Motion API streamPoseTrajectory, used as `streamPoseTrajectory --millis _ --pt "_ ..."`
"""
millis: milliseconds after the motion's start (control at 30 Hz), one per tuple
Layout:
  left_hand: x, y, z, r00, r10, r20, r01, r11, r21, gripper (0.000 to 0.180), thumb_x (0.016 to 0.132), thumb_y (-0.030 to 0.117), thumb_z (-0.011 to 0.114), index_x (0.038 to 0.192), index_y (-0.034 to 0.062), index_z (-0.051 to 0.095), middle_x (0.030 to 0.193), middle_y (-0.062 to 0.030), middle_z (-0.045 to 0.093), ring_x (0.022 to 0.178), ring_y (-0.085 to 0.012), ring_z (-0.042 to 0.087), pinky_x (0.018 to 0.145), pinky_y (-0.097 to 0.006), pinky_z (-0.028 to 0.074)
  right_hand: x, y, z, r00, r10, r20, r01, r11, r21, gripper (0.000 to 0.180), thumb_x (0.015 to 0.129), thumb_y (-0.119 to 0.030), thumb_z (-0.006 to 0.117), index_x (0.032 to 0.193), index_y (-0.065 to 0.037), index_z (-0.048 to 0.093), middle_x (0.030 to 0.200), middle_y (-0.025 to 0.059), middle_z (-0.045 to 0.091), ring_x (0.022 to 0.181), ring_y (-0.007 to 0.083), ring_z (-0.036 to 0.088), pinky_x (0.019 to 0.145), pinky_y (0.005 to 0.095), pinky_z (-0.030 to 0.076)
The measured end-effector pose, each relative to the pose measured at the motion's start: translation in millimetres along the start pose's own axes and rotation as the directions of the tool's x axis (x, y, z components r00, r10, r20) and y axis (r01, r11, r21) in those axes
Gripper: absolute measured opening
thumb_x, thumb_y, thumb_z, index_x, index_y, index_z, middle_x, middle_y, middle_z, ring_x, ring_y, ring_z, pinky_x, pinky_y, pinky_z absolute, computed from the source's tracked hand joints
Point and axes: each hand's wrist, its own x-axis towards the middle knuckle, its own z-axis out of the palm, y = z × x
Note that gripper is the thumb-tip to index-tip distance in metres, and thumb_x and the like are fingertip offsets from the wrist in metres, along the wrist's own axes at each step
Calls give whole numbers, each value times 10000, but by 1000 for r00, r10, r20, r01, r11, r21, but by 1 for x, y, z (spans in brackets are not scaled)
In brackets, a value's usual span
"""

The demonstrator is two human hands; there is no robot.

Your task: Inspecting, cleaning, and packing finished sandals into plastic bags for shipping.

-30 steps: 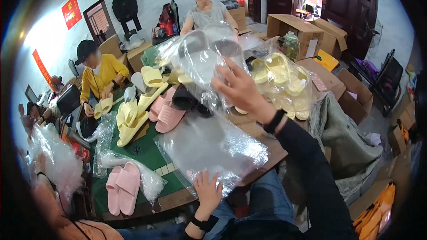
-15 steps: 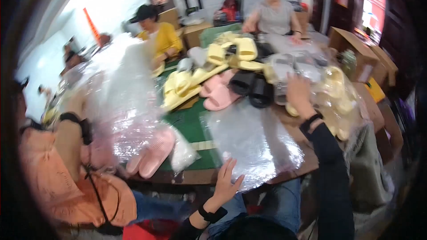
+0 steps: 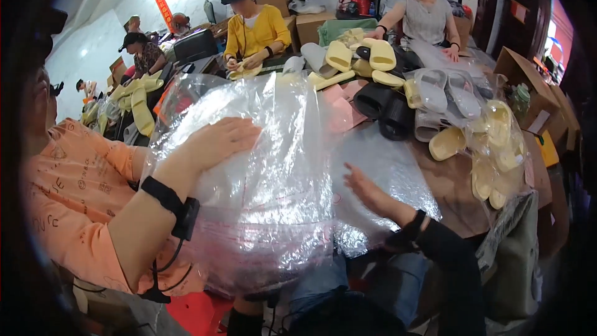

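My right hand hovers over a clear plastic bag lying on the table, its fingers stretched out and holding nothing. A larger stack of clear plastic bags spreads across the left of the table and over its near edge. A co-worker in an orange shirt rests a flat hand on it. My left forearm shows only as a bit of dark sleeve at the lower edge; the plastic hides the left hand. Beyond the bag are black slippers and pink slippers.
Yellow slippers are heaped in the middle. Bagged grey slippers and bagged yellow slippers lie at the right. Cardboard boxes stand beyond. Two people sit across the table; a red stool is below left.
The co-worker's plastic stack has swung right and now covers the pink slippers near the edge and my left hand. My right hand has drawn back from the grey slippers toward me.
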Motion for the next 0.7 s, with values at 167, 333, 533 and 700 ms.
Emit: streamPoseTrajectory --millis 167,333,533,700 --pt "16 51 -2 974 23 226 -70 977 204 401 918 190 436 1300 78 482 1395 -22 436 1299 -221 380 1076 -301 329 5 -31 61 929 205 307 -353 735 579 653 989 -485 333 1447 -26 247 1461 110 324 1308 217 341 1078 358 294" --pt "17 55 0 969 -116 218 96 990 102 417 905 242 463 1321 218 463 1406 -4 417 1312 -202 362 1051 -336 366 -15 -70 58 948 -263 179 136 843 520 694 939 -550 412 1416 -56 313 1341 111 461 1227 207 454 991 332 414" --pt "24 69 11 951 65 303 -196 885 423 469 875 185 459 1332 91 412 1427 -37 380 1324 -203 346 1097 -307 302 -35 -84 53 997 -39 -59 59 914 401 830 848 -262 689 1462 -79 162 1358 86 408 1221 210 429 1000 348 400" --pt "25 83 25 919 100 381 -327 732 598 484 850 262 527 1294 99 424 1442 -52 350 1334 -197 319 1121 -317 260 -23 -68 38 986 -163 -42 169 952 256 1020 678 89 701 1472 -67 81 1301 101 422 1139 202 472 935 314 438"
